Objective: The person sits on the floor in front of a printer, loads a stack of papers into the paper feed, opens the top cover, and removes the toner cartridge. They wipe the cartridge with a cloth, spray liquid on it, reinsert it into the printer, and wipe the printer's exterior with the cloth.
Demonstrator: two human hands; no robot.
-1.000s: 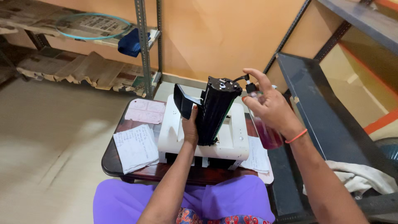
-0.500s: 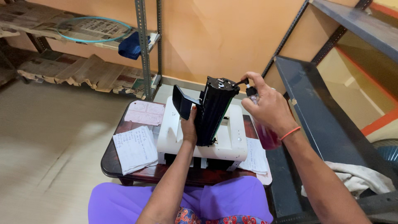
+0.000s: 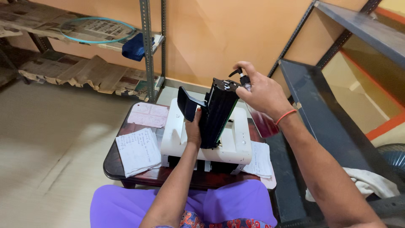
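Observation:
My left hand point(image 3: 194, 130) grips a long black toner cartridge point(image 3: 218, 110) and holds it upright over a white printer point(image 3: 236, 145). A black flap point(image 3: 187, 102) juts from the cartridge's left side. My right hand point(image 3: 260, 93) holds a clear spray bottle of pink liquid point(image 3: 262, 121), its black nozzle point(image 3: 237, 72) next to the top end of the cartridge.
The printer sits on a small dark wooden table point(image 3: 113, 162) with handwritten paper sheets point(image 3: 137, 150) on the left and more paper point(image 3: 259, 159) on the right. Grey metal shelving point(image 3: 325, 122) stands to the right with a white cloth point(image 3: 371, 182). Another rack point(image 3: 147, 46) with newspapers is at back left.
The cartridge and both hands stay together over the printer; my right hand with the spray bottle has shifted slightly at the cartridge's top end.

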